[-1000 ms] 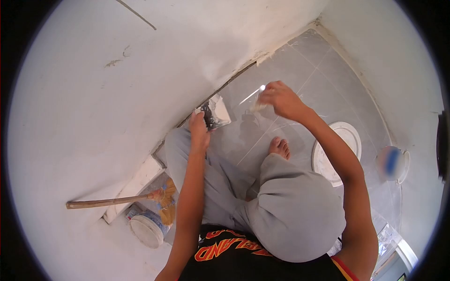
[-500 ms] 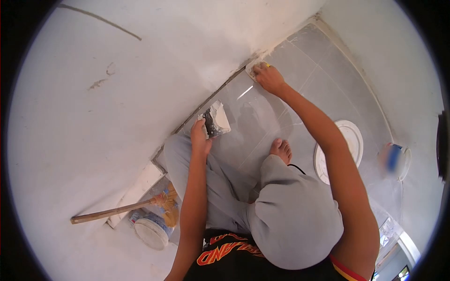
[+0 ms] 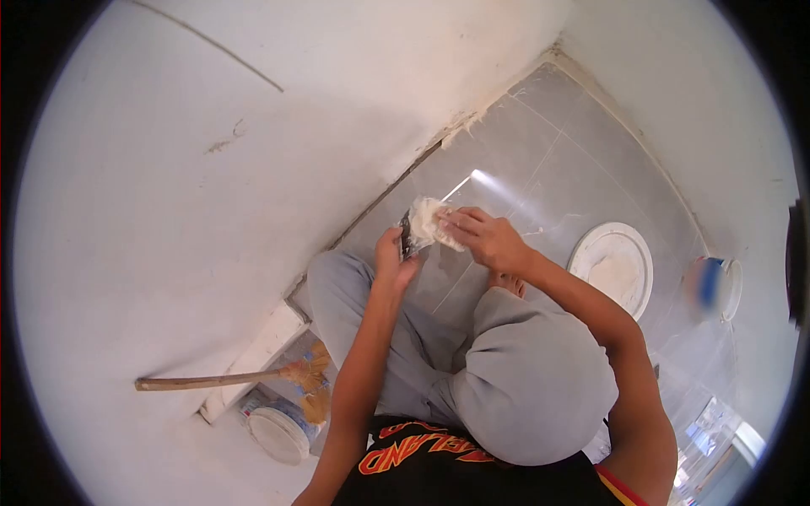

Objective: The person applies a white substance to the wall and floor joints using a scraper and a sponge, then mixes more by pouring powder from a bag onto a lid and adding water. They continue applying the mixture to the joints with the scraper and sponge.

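Observation:
My left hand (image 3: 398, 260) grips a dark flat plate (image 3: 406, 234) smeared with white paste (image 3: 424, 218). On the plate's right side my right hand (image 3: 483, 236) is closed round a pale, paste-covered spreader (image 3: 450, 233), which touches the paste. Both hands are close together above the grey tiled floor (image 3: 506, 177), in front of my bent knees. Along the foot of the white wall (image 3: 253, 169) runs a dark gap (image 3: 384, 192), with white paste smeared at its upper end.
A round white lid (image 3: 609, 268) lies on the floor to the right. Beyond it stands a white and blue bucket (image 3: 713, 288). At lower left are a broom (image 3: 211, 382) and another bucket (image 3: 278, 434). My bare foot (image 3: 509, 284) rests on the tiles.
My right hand has moved from the wall's edge down and back to the plate, bringing the spreader onto the paste. My left hand and the plate have shifted slightly right.

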Demonstrator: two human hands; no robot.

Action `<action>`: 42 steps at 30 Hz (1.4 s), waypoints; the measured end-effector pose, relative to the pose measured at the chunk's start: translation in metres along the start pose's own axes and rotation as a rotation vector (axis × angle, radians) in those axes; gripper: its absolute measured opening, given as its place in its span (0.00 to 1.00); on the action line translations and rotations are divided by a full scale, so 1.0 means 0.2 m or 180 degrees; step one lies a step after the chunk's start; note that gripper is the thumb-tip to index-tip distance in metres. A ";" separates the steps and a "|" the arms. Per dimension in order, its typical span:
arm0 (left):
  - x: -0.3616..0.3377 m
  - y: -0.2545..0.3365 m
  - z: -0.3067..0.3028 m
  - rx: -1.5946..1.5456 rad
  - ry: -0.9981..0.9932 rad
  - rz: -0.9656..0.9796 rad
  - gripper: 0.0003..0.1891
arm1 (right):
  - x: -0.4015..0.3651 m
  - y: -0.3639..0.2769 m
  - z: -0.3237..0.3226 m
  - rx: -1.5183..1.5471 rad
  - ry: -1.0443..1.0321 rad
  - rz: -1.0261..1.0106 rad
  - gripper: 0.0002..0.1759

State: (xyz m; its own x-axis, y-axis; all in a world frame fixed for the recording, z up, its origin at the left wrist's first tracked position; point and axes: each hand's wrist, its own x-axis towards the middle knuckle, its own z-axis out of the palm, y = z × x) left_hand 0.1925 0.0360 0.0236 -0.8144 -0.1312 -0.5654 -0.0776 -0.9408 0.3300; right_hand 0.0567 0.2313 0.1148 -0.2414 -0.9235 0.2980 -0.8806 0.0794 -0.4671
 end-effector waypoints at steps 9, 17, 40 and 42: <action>-0.15 -0.01 0.41 0.1093 0.0186 0.2497 0.13 | -0.11 0.03 -0.01 0.4830 0.1302 0.3035 0.14; -0.23 -0.14 0.41 0.4558 0.0879 0.3747 0.11 | -0.10 -0.02 0.12 0.6678 0.1282 0.2993 0.19; -0.06 0.04 0.05 0.2563 0.0839 0.1599 0.09 | 0.28 0.91 0.28 -0.2251 -0.0198 0.0388 0.12; -0.01 0.04 0.09 0.2005 0.0635 0.1613 0.09 | 0.32 0.88 0.15 -0.2305 -0.0929 0.0321 0.11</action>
State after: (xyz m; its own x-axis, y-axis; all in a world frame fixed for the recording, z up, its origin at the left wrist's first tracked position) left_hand 0.1830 0.0342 0.0419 -0.7246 -0.6004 -0.3384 -0.0847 -0.4096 0.9083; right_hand -0.1023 0.1750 0.0273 -0.3058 -0.9521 0.0055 -0.9309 0.3002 0.2083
